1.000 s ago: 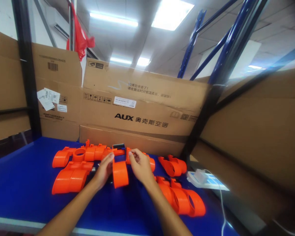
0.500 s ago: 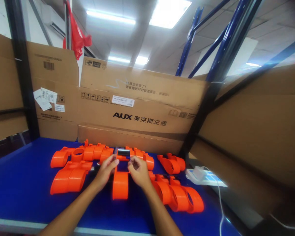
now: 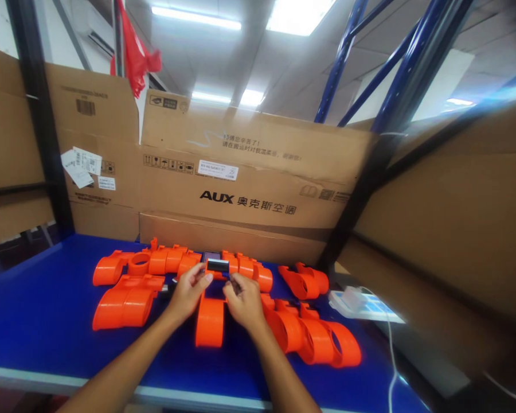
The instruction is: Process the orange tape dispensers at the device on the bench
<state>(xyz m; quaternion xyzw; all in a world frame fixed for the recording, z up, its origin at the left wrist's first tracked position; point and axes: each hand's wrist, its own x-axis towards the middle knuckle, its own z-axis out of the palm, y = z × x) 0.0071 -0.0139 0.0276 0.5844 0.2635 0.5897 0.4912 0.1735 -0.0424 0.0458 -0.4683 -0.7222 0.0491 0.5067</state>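
an orange shell (image 3: 210,321) lies flat on the blue table (image 3: 38,321), its rounded end toward the person, likely so the far, open end is steady for fitting. at that far end sits a small black part (image 3: 217,265), right between the fingertips of both hands. the left hand (image 3: 188,292) pinches the black part's left edge, thumb and forefinger nearly closed. the right hand (image 3: 243,298) curls close at its right edge, fingers bent in tight; whether they grip the part or the shell is hard to tell. just beyond the fingers runs a row of orange shells (image 3: 163,263). left of the left hand lies another pair (image 3: 126,304); right of the right hand a nested stack (image 3: 316,341). further right, a white charger (image 3: 352,298). cardboard boxes (image 3: 249,189) wall the back.
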